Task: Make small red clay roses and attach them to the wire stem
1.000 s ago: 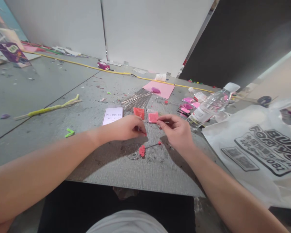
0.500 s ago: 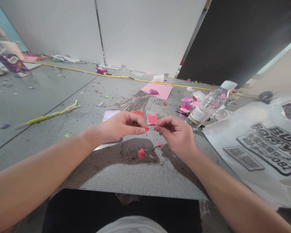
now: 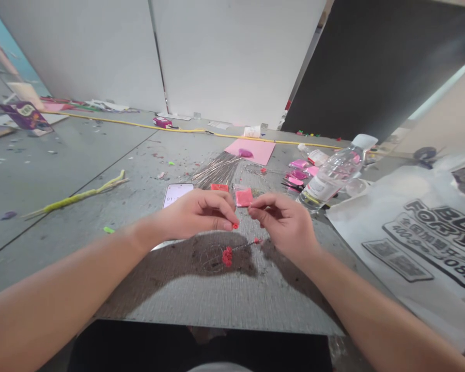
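Observation:
My left hand (image 3: 201, 214) pinches a small red piece of clay (image 3: 235, 226) between thumb and fingertips. Just to the right, my right hand (image 3: 284, 219) has thumb and forefinger pressed together; whatever is between them is too small to make out. A narrow gap separates the two hands. Below them on the table lies a thin dark wire stem (image 3: 240, 248) with a red clay cluster (image 3: 227, 256) and a smaller red bit at its right end. Beyond the fingertips rest a pinkish-red clay packet (image 3: 244, 197) and an orange-red packet (image 3: 219, 187).
A phone (image 3: 174, 194) lies partly under my left hand. Behind are a bundle of wires (image 3: 217, 168) and pink paper (image 3: 256, 151). A water bottle (image 3: 335, 173) and white plastic bag (image 3: 406, 232) stand right; a yellow-green wrapped stem (image 3: 81, 195) lies left.
The view has tilted upward a little, so hands and table things sit lower in the picture. Both hands keep their pinch, the left one still on the red piece.

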A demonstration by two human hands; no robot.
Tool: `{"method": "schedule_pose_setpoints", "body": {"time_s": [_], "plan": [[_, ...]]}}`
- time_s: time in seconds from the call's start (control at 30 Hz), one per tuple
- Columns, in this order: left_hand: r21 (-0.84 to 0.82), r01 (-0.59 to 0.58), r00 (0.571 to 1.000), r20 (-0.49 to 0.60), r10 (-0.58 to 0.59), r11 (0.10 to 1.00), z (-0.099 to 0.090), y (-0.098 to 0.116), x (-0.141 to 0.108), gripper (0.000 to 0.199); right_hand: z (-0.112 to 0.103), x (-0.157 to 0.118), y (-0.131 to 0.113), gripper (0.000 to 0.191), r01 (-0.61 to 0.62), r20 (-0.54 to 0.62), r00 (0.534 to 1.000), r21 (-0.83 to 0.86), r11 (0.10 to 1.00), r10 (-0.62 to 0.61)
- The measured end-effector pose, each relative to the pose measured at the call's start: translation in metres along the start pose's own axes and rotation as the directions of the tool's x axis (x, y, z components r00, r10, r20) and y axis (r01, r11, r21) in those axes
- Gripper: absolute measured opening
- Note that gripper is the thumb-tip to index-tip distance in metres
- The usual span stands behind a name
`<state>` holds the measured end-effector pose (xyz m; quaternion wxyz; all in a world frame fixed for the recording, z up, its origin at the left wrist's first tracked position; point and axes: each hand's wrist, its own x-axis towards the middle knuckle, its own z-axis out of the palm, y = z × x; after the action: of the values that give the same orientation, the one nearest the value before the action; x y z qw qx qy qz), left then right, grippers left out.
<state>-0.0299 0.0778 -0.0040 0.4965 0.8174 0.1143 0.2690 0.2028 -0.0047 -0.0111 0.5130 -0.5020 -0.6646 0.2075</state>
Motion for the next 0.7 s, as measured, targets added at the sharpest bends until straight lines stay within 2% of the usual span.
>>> {"method": "schedule_pose_setpoints", "body": {"time_s": [0.13, 0.23, 0.33, 0.43, 0.53, 0.7], "plan": [[-0.016, -0.055, 0.998, -0.029, 0.055, 0.998, 0.002, 0.010, 0.000, 0.004, -0.002, 0.002, -0.001, 0.023, -0.021, 0.011, 1.000, -0.010, 1.000, 0.021], [0.141, -0.040, 0.999, -0.002, 0.041, 0.989, 0.000, 0.011, 0.001, 0.009, -0.004, 0.002, -0.001, 0.028, -0.013, 0.045, 0.999, -0.035, 0.999, 0.015], [0.387, -0.043, 0.998, 0.064, 0.020, 0.921, -0.001, 0.003, 0.003, 0.014, -0.004, 0.002, 0.001, 0.030, -0.031, 0.054, 0.998, -0.031, 0.999, 0.032], [0.527, -0.029, 0.992, 0.121, -0.041, 0.849, 0.001, -0.011, 0.006, 0.020, -0.001, 0.005, 0.004, 0.018, -0.060, 0.030, 0.998, 0.000, 0.998, 0.060], [0.592, 0.019, 0.982, 0.141, -0.127, 0.805, 0.006, -0.020, 0.008, 0.022, 0.001, 0.007, 0.009, 0.012, -0.063, 0.029, 0.998, -0.001, 0.998, 0.063], [0.651, 0.044, 0.979, 0.125, -0.164, 0.758, 0.010, -0.023, 0.007, 0.025, 0.001, 0.010, 0.015, 0.018, -0.002, 0.042, 0.999, -0.064, 0.998, 0.005]]}}
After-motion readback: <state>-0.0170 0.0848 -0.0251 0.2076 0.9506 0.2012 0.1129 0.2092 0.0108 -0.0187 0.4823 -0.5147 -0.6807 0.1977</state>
